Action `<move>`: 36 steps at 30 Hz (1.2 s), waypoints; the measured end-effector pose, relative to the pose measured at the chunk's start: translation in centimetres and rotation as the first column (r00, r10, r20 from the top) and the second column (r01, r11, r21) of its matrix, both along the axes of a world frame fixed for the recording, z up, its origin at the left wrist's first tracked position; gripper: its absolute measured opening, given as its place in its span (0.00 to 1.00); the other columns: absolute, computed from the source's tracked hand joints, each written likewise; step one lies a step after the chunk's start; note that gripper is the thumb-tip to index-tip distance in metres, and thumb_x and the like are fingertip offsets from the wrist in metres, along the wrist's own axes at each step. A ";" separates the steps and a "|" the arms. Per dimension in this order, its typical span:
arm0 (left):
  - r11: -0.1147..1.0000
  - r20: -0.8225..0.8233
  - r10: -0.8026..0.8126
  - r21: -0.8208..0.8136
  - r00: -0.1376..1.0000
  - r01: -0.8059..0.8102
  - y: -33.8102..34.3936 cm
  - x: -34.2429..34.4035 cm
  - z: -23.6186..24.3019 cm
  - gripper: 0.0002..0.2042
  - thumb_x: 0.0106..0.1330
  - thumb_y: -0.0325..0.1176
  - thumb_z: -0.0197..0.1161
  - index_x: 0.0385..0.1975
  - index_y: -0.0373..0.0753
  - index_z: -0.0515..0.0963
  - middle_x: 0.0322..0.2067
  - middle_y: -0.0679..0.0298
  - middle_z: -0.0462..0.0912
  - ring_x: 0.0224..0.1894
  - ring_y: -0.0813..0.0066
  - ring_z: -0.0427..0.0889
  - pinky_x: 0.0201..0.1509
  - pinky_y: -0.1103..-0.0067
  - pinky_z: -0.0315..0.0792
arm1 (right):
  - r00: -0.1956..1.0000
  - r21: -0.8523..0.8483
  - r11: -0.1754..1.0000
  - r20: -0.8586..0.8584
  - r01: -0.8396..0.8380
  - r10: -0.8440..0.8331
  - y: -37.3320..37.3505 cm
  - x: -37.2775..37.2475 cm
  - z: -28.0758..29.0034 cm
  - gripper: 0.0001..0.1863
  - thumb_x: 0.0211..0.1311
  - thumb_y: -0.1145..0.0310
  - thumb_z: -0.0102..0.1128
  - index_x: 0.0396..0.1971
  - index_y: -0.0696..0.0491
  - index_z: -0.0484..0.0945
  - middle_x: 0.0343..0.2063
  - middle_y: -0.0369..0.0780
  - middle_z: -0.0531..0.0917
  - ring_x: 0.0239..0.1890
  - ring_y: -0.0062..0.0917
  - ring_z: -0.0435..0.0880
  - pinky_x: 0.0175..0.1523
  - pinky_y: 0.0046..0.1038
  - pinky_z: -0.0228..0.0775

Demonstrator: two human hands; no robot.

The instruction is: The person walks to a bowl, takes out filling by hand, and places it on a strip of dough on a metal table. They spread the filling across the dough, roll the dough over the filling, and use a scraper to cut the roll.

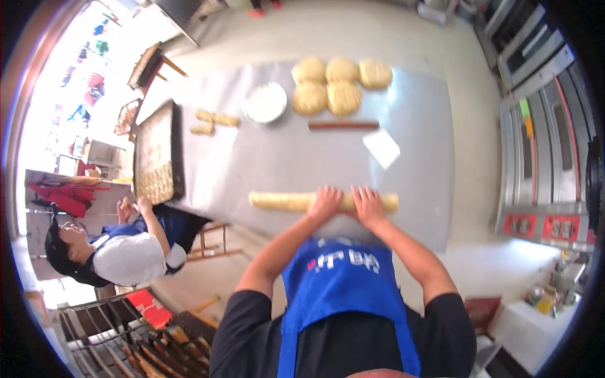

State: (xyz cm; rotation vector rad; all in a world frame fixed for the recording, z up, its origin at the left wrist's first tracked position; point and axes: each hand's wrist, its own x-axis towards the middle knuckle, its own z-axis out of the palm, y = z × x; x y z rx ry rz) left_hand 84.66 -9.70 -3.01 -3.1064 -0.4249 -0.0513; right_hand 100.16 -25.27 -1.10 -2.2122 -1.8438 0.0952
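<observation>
A long, thick roll of pale dough (283,201) lies crosswise on the metal table near its front edge. My left hand (326,203) rests on top of the roll a little right of its middle, fingers stretched forward. Close beside it, my right hand (367,203) lies on the roll nearer the right end, its fingers also extended. Both palms press on the dough without wrapping round it. Beyond the roll are a thin brown rolling pin (343,125) and a white dough scraper or card (382,149), neither touched by my hands.
Several round dough lumps (343,97) sit at the table's far side, beside a bowl of white powder (265,103) and small dough pieces (217,118). A co-worker (129,255) sits at left by a black-rimmed tray (176,151) partly filled with small pieces. Ovens (545,145) stand at right.
</observation>
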 end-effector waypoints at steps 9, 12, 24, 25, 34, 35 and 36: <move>0.985 0.215 -0.029 -0.160 0.976 0.065 2.4 -2.8 6.4 0.43 0.52 0.59 0.79 0.63 0.37 0.74 0.41 0.59 0.81 0.49 0.59 0.81 0.57 0.66 0.74 | 0.999 -0.005 0.999 -0.016 -0.051 0.051 2.1 -0.1 4.6 0.37 0.51 0.41 0.78 0.50 0.53 0.76 0.45 0.45 0.80 0.51 0.41 0.79 0.58 0.44 0.72; 0.980 0.098 -0.023 -0.192 0.995 0.042 4.8 -4.8 8.2 0.52 0.51 0.61 0.78 0.72 0.34 0.67 0.43 0.57 0.81 0.52 0.59 0.80 0.59 0.66 0.72 | 0.998 -0.081 0.997 -0.064 -0.016 0.011 3.2 -1.2 6.4 0.44 0.50 0.39 0.79 0.59 0.54 0.75 0.48 0.45 0.80 0.54 0.41 0.79 0.61 0.44 0.70; 0.965 -0.019 -0.049 -0.257 0.999 0.042 14.2 -11.0 6.2 0.36 0.55 0.62 0.76 0.55 0.41 0.77 0.43 0.58 0.81 0.50 0.58 0.82 0.54 0.63 0.78 | 0.990 0.084 0.988 -0.038 -0.130 0.134 13.3 -7.7 1.9 0.40 0.55 0.50 0.77 0.65 0.54 0.75 0.48 0.47 0.78 0.50 0.42 0.81 0.55 0.44 0.75; 0.978 0.058 -0.001 -0.208 0.998 0.013 14.1 -11.7 5.8 0.37 0.54 0.60 0.77 0.57 0.40 0.76 0.43 0.58 0.81 0.50 0.58 0.82 0.55 0.63 0.77 | 0.988 0.086 0.986 -0.049 -0.144 0.148 13.5 -8.2 2.4 0.40 0.55 0.50 0.77 0.65 0.54 0.75 0.48 0.47 0.78 0.50 0.42 0.81 0.55 0.44 0.75; 0.963 0.022 0.094 -0.254 0.995 -0.085 19.1 -18.6 7.0 0.52 0.54 0.62 0.77 0.74 0.36 0.66 0.49 0.55 0.81 0.55 0.57 0.80 0.60 0.61 0.74 | 0.997 -0.089 0.995 -0.064 -0.036 0.031 15.5 -10.9 5.5 0.56 0.50 0.37 0.78 0.71 0.57 0.67 0.55 0.46 0.79 0.60 0.41 0.77 0.63 0.45 0.69; 0.962 0.021 0.098 -0.256 0.995 -0.089 19.9 -19.4 6.7 0.52 0.54 0.62 0.77 0.74 0.36 0.66 0.49 0.55 0.81 0.55 0.57 0.80 0.60 0.61 0.74 | 0.996 -0.058 0.998 -0.089 -0.016 0.011 16.0 -11.5 5.6 0.56 0.49 0.36 0.79 0.72 0.57 0.67 0.55 0.46 0.79 0.60 0.41 0.77 0.63 0.45 0.70; 0.966 -0.021 0.071 -0.249 0.997 -0.074 20.8 -19.9 6.4 0.49 0.54 0.62 0.77 0.71 0.39 0.68 0.48 0.56 0.81 0.55 0.56 0.80 0.60 0.61 0.74 | 0.996 -0.056 0.998 -0.087 -0.022 0.017 16.8 -12.1 5.6 0.56 0.49 0.36 0.79 0.72 0.57 0.67 0.55 0.46 0.79 0.60 0.41 0.77 0.63 0.45 0.70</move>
